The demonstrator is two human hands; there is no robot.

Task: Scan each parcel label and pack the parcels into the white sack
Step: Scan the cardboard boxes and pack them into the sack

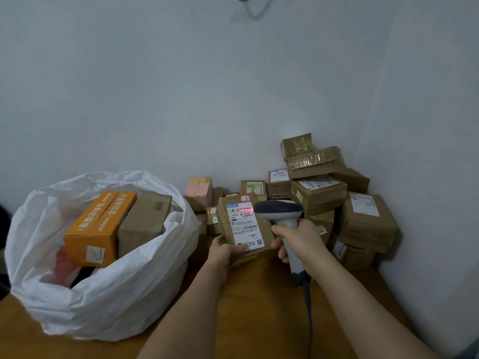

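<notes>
Left hand [220,251] grips one brown parcel [243,226] by its lower corner, label up, above the table [246,307]. Right hand [302,240] grasps one scanner [281,213], red line on the label's barcode. White sack [108,294] at left shows two boxes: one orange [97,229], one brown [143,221]. A dozen-odd parcels [318,193] piled in the corner.
</notes>
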